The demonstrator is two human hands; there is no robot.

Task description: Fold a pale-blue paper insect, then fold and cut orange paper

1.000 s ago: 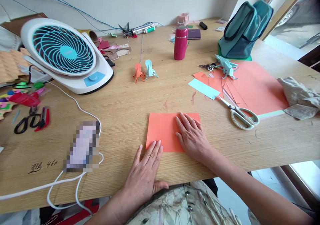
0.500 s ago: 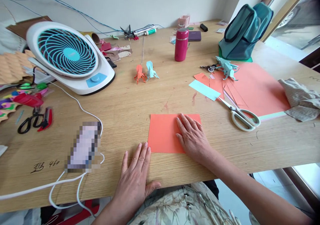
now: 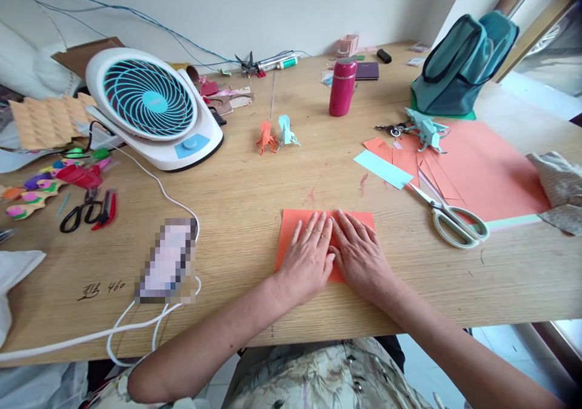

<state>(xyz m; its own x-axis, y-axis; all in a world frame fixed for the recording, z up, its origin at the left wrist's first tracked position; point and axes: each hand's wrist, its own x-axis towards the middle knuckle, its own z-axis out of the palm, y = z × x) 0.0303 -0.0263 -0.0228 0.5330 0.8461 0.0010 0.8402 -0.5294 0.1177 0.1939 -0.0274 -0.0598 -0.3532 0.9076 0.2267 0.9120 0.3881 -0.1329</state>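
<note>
Both hands lay flat, holding nothing: left hand (image 3: 308, 257) and right hand (image 3: 361, 254) pressed the orange paper sheet (image 3: 291, 230) onto the counter (image 3: 254, 191), near the white-handled scissors (image 3: 454, 221). It looked like creasing a fold; next likely called for firm, even fingertip pressure.

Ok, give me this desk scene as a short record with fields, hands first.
left hand: flat, palm down on the orange paper
right hand: flat on the same sheet, beside the left hand, fingers touching it
surface: wooden table
right of paper: scissors, large orange sheet
left of paper: fan, white cable
behind paper: two folded paper figures, red flask
</note>
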